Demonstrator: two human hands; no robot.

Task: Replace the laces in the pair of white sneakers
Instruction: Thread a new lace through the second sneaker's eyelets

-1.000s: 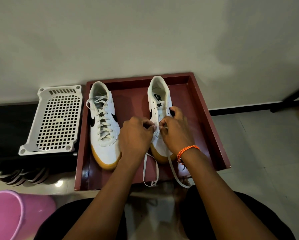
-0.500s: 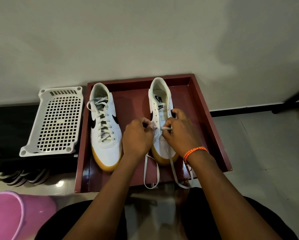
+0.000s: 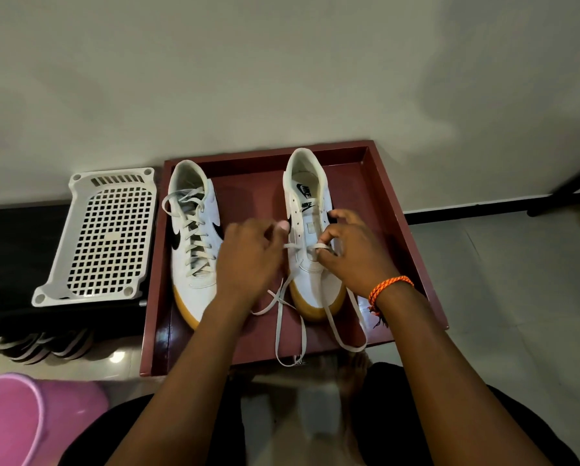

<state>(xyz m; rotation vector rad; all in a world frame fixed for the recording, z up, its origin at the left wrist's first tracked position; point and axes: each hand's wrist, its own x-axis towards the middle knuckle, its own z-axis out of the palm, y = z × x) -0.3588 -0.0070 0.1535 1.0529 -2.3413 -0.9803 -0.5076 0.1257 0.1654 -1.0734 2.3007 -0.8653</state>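
While the left hand (image 3: 248,257) pinches one run of the flat white lace (image 3: 290,317) and the right hand (image 3: 352,253) pinches the other, both sit over the right-side white leather sneaker with a gum sole (image 3: 310,230). At nine o'clock, its fully laced twin sneaker (image 3: 191,237) lies alongside. Both rest in a dark red wooden tray (image 3: 413,250) on the pale tiled floor (image 3: 517,297). Farther toward nine o'clock is a white perforated plastic rack (image 3: 103,237); at seven o'clock, a pink plastic bucket (image 3: 19,418). A grey wall (image 3: 281,68) rises at twelve.

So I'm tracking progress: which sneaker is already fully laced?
The left sneaker, lace crossed up every eyelet; the right sneaker has only its lowest eyelets threaded.
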